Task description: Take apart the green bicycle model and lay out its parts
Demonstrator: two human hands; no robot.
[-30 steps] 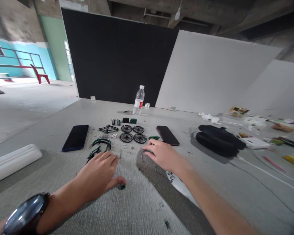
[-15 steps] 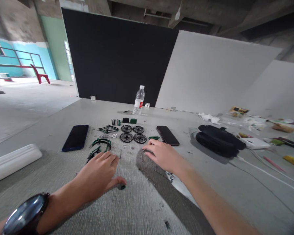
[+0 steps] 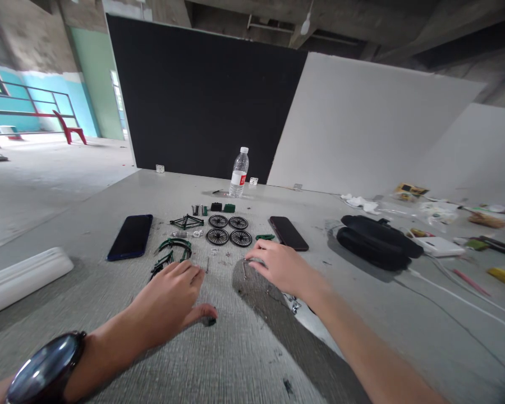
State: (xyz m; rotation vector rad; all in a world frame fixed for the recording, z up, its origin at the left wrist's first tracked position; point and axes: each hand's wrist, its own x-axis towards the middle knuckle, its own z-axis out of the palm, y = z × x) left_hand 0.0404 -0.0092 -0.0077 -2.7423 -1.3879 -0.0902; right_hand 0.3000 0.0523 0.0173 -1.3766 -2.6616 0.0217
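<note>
My left hand (image 3: 174, 292) lies on the grey table with its thumb stretched away from the fingers, nothing visible in it. Its fingertips are beside small green-and-black curved parts (image 3: 174, 244). My right hand (image 3: 278, 266) rests palm down, fingers loosely bent and apart from the thumb, near a thin metal rod (image 3: 244, 272). Another thin rod (image 3: 207, 265) lies between the hands. Beyond them are several small black spoked wheels (image 3: 217, 236), a dark green miniature bicycle frame (image 3: 187, 221), a green box-shaped part (image 3: 229, 208) and a green piece (image 3: 265, 237). Tiny metal bits (image 3: 228, 255) lie below the wheels.
Phones lie at left (image 3: 130, 237) and right (image 3: 289, 233). A water bottle (image 3: 239, 174) stands before a black panel (image 3: 206, 95). At right are an open black case (image 3: 376, 244), a white cable (image 3: 467, 297) and clutter. A white object (image 3: 25, 280) sits far left.
</note>
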